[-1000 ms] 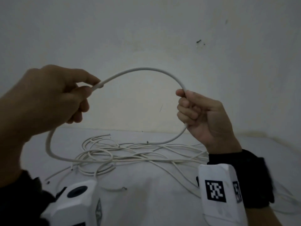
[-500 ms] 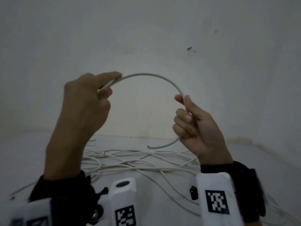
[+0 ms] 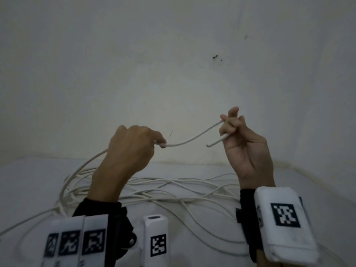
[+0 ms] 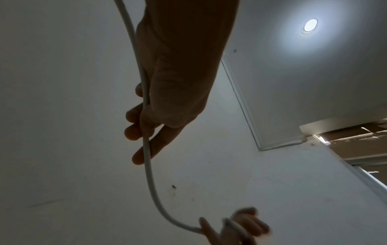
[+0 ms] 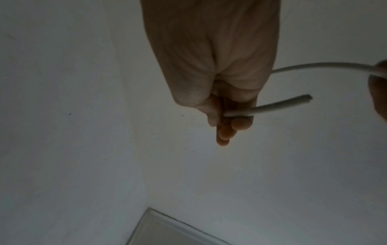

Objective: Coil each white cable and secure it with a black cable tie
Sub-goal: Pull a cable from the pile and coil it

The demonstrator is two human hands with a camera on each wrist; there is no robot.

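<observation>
A white cable [image 3: 194, 138] runs in the air between my two hands. My left hand [image 3: 134, 149] pinches it at thumb and forefinger, and the cable [image 4: 146, 149] trails down behind that hand to the surface. My right hand [image 3: 237, 132], raised at the right, grips a small bend of the cable near its cut end [image 3: 209, 145], which sticks out to the left. In the right wrist view the cable end [image 5: 293, 103] pokes out from my curled fingers. A tangle of white cables [image 3: 163, 189] lies below both hands. No black cable tie shows.
The white surface [image 3: 28, 180] meets a pale wall [image 3: 173, 64] close behind the hands. Loose cable strands [image 3: 202, 224] spread toward the front right. White wrist cameras with black markers [image 3: 285, 214] sit at the bottom of the head view.
The tall arch of cable between my hands has dropped to a shallow sag. My left hand has moved lower and toward the right; my right hand has turned palm-up and bent the end over.
</observation>
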